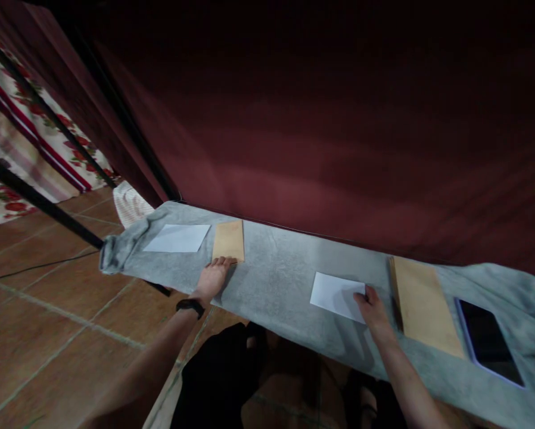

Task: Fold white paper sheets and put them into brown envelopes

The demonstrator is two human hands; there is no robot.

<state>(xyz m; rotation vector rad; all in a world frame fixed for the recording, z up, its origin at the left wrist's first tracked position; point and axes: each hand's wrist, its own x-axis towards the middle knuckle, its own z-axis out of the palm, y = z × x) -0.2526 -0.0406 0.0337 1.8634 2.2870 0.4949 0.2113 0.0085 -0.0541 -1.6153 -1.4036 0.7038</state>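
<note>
My left hand (pixel 214 277), with a dark band at the wrist, rests on the near edge of a small brown paper envelope (pixel 229 239). Its fingers lie over that edge, spread a little, and the envelope stays on the grey cloth. A white sheet of paper (pixel 336 293) is pinched at its right end by my right hand (pixel 371 307), thumb on top. The sheet is slightly tilted above the cloth and casts a shadow. Left of the envelope lies another white sheet (pixel 177 238).
A stack of brown envelopes (pixel 428 307) lies right of my right hand, with a phone (pixel 491 342) beyond it. Grey cloth (pixel 276 262) covers the narrow bench. Behind hangs a dark red curtain (pixel 294 179); black metal bars (pixel 44 202) stand at the left.
</note>
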